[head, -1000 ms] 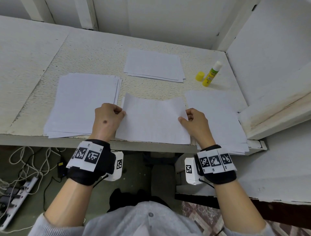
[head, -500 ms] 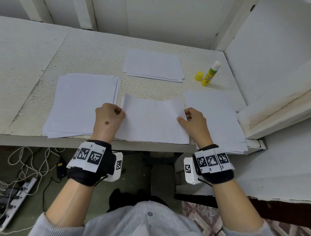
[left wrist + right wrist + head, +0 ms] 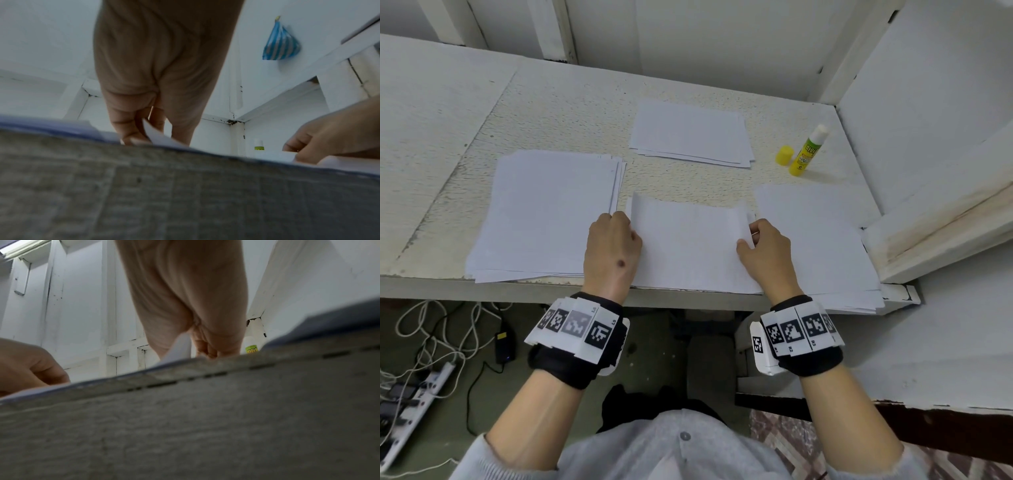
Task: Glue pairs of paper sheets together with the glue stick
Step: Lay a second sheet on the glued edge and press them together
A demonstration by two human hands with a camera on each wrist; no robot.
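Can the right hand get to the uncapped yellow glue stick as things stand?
Probably yes, once the right hand lets go of the white paper sheet it pinches; the upright yellow glue stick stands beyond it over bare table.

The head view looks steeply down from above the near edge of the table (image 3: 571, 102), taking in its whole top out to the glue stick (image 3: 808, 150) at the far right. Each wrist view sits low, just below and very close to that near edge, facing across the table toward the back wall. The left wrist view has the glue stick (image 3: 258, 146) right of centre; the right wrist view has it (image 3: 252, 347) too. All three share the glue stick and both hands.
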